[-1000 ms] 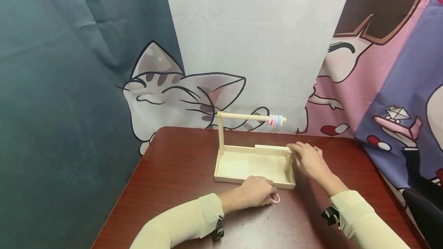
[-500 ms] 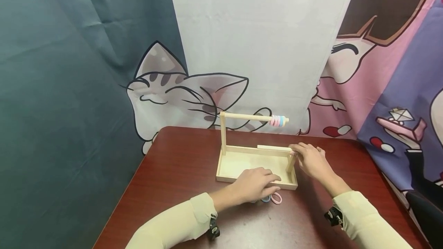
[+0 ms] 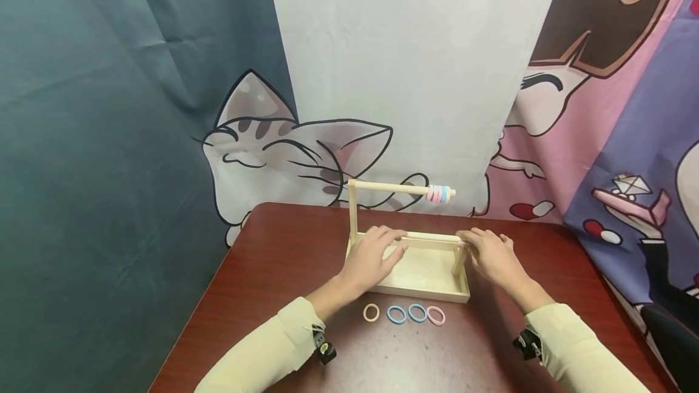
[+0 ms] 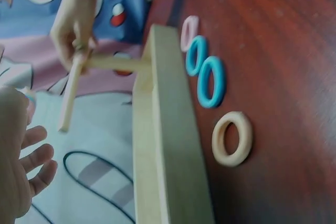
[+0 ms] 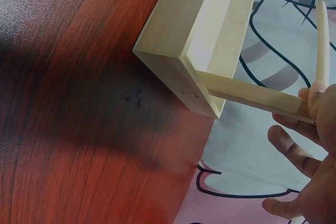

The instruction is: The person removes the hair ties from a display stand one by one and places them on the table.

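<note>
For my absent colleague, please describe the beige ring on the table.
On the reddish table, find the wooden tray. Four rings lie before it; in the head view, the beige ring is leftmost, the only one neither blue nor pink.

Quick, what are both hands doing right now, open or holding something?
Left hand: open, holding nothing.
Right hand: closed, holding the top of the short wooden post.

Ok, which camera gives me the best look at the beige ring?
The left wrist view: the beige ring appears largest there, whole and uncovered, on the table near the wooden tray. The head view also shows it whole, but much smaller. The right wrist view doesn't show it.
</note>
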Demonstrator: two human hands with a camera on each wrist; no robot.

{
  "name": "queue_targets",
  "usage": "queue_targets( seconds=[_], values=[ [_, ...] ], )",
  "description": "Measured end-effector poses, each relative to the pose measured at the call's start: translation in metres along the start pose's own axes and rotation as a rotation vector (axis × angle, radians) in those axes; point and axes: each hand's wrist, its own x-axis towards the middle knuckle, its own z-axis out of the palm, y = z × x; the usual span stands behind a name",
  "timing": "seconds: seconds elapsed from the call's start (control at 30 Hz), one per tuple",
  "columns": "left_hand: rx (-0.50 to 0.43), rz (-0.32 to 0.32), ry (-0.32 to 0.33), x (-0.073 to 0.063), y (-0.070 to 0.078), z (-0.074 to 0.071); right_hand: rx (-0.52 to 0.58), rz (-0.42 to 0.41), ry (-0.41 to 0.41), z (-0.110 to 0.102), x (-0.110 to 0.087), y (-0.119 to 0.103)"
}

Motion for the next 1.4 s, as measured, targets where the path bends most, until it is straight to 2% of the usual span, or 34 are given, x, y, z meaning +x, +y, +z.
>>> queue_targets(
  seconds=[0.4,0.63,0.77,0.97,1.2,1.4],
  values=[
    [-0.088,-0.252,0.145,0.009,-0.044,-0.029,-0.012,0.003,-0.012,-0.003,0.000,-0.003],
    [-0.100,-0.339,0.244,0.015,-0.070,-0.045,-0.003,0.002,-0.025,-0.006,0.003,-0.002],
    [-0.134,-0.382,0.243,0.022,-0.082,-0.053,0.008,0.008,-0.042,-0.007,0.005,0.000],
    [-0.217,-0.416,0.185,0.032,-0.086,-0.059,0.040,-0.002,-0.053,-0.005,0.005,0.002],
    [-0.318,-0.371,0.178,0.048,-0.090,-0.059,0.141,-0.035,-0.074,-0.012,0.015,0.005],
    [-0.320,-0.346,0.185,0.056,-0.093,-0.058,0.227,-0.040,-0.015,-0.027,0.032,0.004]
  ],
)
